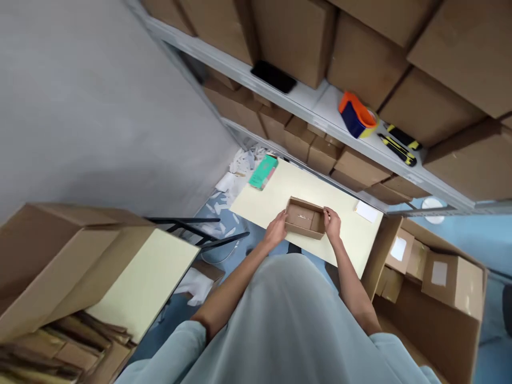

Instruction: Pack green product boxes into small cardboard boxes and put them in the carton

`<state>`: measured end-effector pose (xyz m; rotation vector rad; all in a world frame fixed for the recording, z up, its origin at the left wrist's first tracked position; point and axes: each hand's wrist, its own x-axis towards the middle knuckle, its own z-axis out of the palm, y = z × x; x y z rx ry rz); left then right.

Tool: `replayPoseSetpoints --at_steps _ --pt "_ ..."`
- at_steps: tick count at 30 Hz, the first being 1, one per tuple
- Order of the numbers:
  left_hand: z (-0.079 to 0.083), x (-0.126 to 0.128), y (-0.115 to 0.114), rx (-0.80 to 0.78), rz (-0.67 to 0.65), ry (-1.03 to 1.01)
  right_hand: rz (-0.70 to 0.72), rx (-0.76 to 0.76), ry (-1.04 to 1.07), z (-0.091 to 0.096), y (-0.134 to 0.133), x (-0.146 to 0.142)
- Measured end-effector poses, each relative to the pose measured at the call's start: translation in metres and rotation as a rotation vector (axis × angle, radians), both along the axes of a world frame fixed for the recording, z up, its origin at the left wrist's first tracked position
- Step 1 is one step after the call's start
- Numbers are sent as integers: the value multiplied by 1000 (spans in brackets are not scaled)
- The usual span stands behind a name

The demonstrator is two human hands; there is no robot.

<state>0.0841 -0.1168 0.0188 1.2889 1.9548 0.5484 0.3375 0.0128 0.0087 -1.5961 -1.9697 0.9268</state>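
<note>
A small open cardboard box [303,218] sits at the near edge of the pale yellow table [260,205], its open side facing up. Its bottom shows, with a small light mark across it. My left hand [276,228] grips its left end, and my right hand [332,221] has thumb and fingers closed on the right end wall. Farther left on the table lies a green box [263,172]. A small stack of white paper or labels [366,211] rests near the right end.
Above the table runs a shelf with cardboard boxes [292,37], a black phone [273,76], an orange and blue tape dispenser [357,114] and utility knives [397,150]. A large carton [432,325] with smaller boxes stands right. Another carton [76,256] with flattened cardboard stands left. Paper scraps [244,162] litter the floor.
</note>
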Motion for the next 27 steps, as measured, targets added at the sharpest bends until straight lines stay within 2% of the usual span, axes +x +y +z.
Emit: replayPoseSetpoints --at_steps 3,5,7,10,13,16,20,23,27 --pt "15 -9 -19 49 30 -19 53 115 10 7 -2 -10" --pt "25 -24 -39 84 80 -23 129 174 24 13 -2 -32" --pt "34 -47 -68 123 163 -20 225 211 44 20 -7 -68" --pt "42 -89 -131 157 319 -4 391 244 68 32 -32 -144" --pt "41 -133 -213 162 502 20 579 243 91 40 -81 -231" --pt "35 -172 -300 188 663 56 746 204 109 44 -146 -314" --pt "30 -211 -400 150 837 93 937 153 88 45 -233 -403" --pt "32 -228 -454 66 941 110 1063 129 56 45 -287 -454" --pt "35 -239 -498 -28 1029 128 1180 112 -6 41 -334 -508"
